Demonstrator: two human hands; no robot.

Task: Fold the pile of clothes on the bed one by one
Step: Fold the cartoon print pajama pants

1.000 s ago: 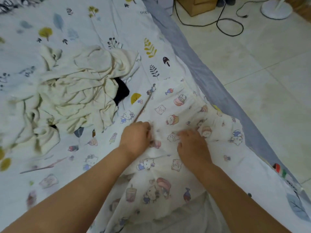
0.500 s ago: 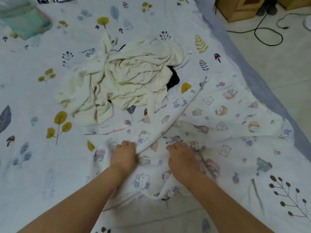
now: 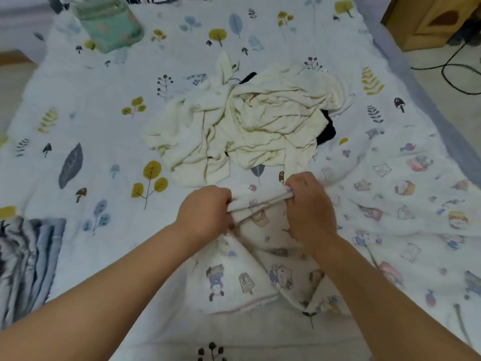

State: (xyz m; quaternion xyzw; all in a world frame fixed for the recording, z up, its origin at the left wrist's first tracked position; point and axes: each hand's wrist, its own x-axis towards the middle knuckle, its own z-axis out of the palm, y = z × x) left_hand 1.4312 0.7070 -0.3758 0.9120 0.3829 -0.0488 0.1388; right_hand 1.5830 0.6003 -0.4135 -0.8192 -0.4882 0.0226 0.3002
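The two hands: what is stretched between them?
In the head view, a gathered edge of the cartoon-print cloth runs taut from the left hand to the right hand; both grip it.

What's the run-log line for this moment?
left hand: grips cartoon-print cloth edge | right hand: grips same edge | cream pile: unfolded behind

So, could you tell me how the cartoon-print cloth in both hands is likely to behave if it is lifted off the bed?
The cartoon-print cloth will probably hang limp: it creases and bunches where the left hand and right hand pinch its edge. It looks thin, so likely light. Its spread-out far side would probably drag across the bed sheet.
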